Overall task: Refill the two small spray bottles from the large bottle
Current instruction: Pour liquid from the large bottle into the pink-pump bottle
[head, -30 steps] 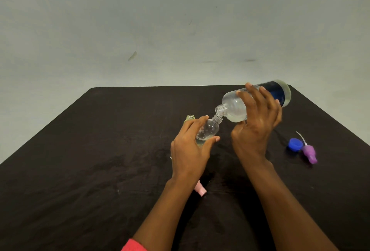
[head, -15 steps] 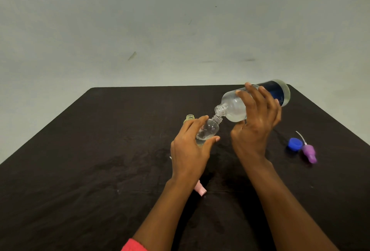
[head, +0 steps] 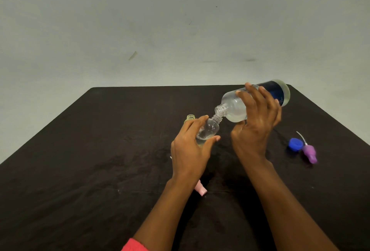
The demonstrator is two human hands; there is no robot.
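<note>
- My right grip [head: 258, 128] clamped the large clear blue-labelled plastic bottle [head: 234, 106], tilted neck-down, mouth at the small clear round bottle [head: 210, 128].
- My left grip [head: 188, 150] clasped that small bottle.

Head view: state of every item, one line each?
large bottle: uncapped, tilted, right hand grips it.
clear small bottle: open, tilted, partly filled, left hand holds it.
second small bottle: open, upright.
blue cap: off, on table.
purple spray head: off, lying.
pink spray head: off, lying.
</note>
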